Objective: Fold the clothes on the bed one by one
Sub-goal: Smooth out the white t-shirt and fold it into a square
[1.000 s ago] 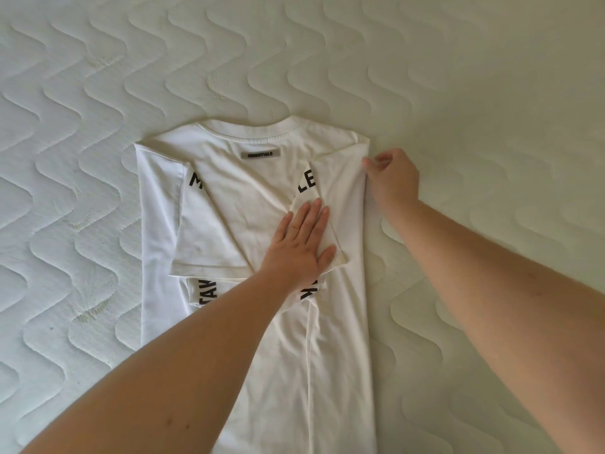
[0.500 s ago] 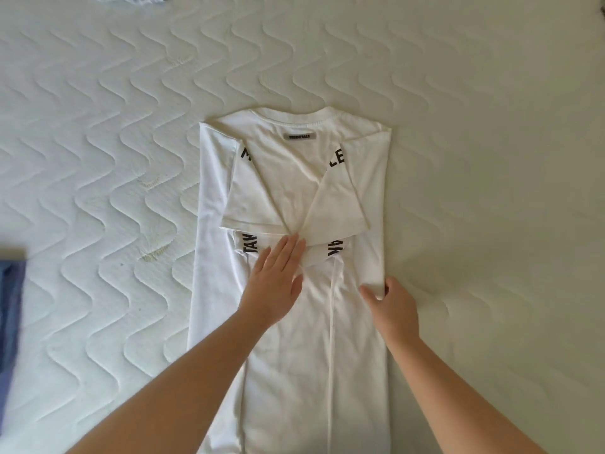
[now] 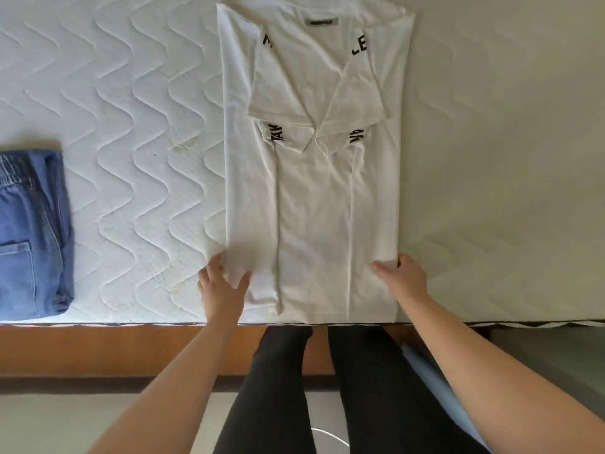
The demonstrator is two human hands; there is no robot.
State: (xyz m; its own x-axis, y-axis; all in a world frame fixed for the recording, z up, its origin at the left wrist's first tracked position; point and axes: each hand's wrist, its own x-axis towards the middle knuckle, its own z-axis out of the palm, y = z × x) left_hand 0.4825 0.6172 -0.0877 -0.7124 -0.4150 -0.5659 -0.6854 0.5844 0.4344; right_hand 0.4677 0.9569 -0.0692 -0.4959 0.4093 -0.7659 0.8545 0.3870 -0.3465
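Half a second ago our hands were mid-shirt; now our left hand [image 3: 222,283] and right hand [image 3: 404,275] have dropped to the white T-shirt [image 3: 314,198] hem at the bed's [image 3: 131,158] near edge, each pinching a bottom corner with thumb on top (fingers seemingly underneath). We judge the lengthwise folds finished and the hem-to-collar fold next. We count one T-shirt, one pair of folded jeans [image 3: 31,234], two hands.

so the t-shirt [image 3: 314,208] lies lengthwise in the middle of the bed [image 3: 137,126], collar at the far end, hem at the near edge, both sleeves folded in on top. left hand [image 3: 222,290] and right hand [image 3: 406,280] are at its near corners. folded jeans [image 3: 32,234] sit well off to the left.
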